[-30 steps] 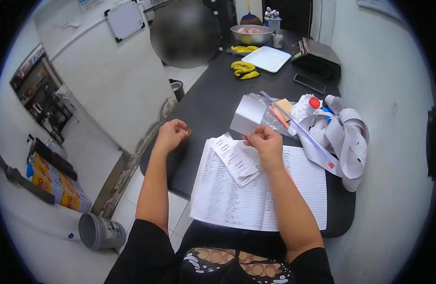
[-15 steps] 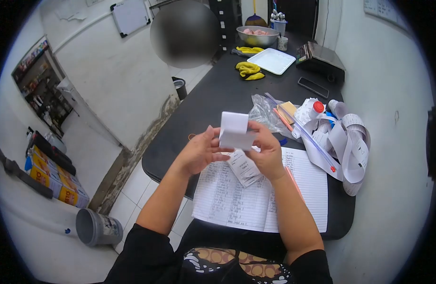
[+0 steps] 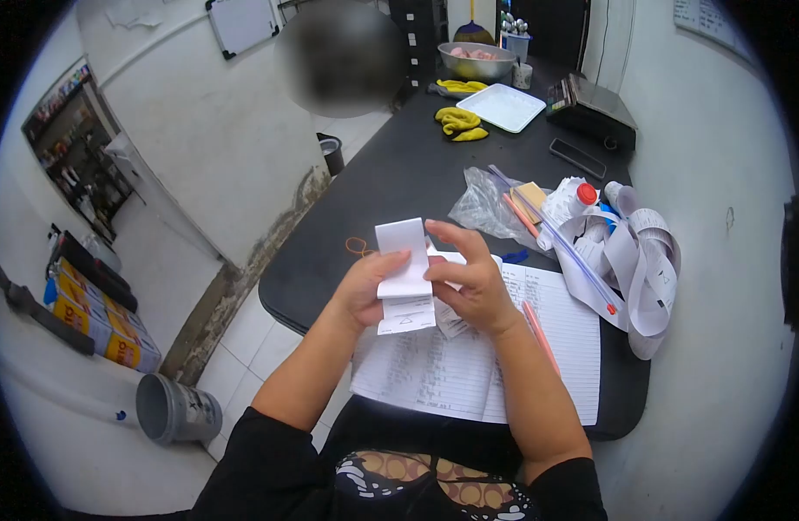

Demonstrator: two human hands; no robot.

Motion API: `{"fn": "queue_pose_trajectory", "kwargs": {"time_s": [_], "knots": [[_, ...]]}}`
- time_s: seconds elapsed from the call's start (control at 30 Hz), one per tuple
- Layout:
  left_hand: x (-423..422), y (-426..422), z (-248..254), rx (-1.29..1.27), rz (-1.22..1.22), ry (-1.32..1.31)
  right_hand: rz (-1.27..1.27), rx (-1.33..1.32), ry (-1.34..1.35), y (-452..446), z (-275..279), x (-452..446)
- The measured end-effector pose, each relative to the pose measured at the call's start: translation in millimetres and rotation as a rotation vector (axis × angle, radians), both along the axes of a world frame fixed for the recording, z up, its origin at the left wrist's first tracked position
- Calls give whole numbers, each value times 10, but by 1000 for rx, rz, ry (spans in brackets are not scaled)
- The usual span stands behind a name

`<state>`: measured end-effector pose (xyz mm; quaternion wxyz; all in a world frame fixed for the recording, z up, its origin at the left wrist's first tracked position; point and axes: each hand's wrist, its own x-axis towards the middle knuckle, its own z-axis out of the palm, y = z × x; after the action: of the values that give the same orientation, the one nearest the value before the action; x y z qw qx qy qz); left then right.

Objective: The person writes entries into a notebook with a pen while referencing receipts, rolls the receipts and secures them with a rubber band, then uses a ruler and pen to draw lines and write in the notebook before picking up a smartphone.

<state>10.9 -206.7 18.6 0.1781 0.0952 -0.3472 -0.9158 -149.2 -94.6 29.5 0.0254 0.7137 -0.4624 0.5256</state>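
Folded paper slips (image 3: 404, 260) are being held above an open notebook (image 3: 425, 373) by the left hand (image 3: 369, 285), its thumb being pressed on their face. The right hand (image 3: 470, 276) is being held partly open at their right edge, the index finger being raised; whether the slips are being gripped by it cannot be told. The notebook is being supported by a black table (image 3: 373, 187), with a rubber band (image 3: 357, 247) lying near the left hand and long curled paper strips (image 3: 651, 278) being heaped beyond the notebook's right side.

The black table (image 3: 330, 226) has an open notebook (image 3: 417, 382) near, curly paper (image 3: 651, 286) right, yellow gloves (image 3: 460, 123) far
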Motion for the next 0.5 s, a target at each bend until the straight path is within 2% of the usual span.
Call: {"fn": "queue_pose_trajectory", "kwargs": {"time_s": [0.1,0.13,0.23,0.27,0.37,0.5], "knots": [[135,-43,86,-85,207,-14,-175,124,-171,37,46,-61],[202,-73,116,-112,274,-34,-276,218,-266,17,-16,-98],[389,-123,81,-179,386,-97,-428,651,-310,27,-48,-166],[427,-114,60,-199,410,-115,-436,672,-297,-13,-141,-175],[496,-32,20,-228,449,-139,-569,839,-168,-81,-104,-57],[536,-19,0,-240,521,-103,-690,936,255,-197,-63,56]]}}
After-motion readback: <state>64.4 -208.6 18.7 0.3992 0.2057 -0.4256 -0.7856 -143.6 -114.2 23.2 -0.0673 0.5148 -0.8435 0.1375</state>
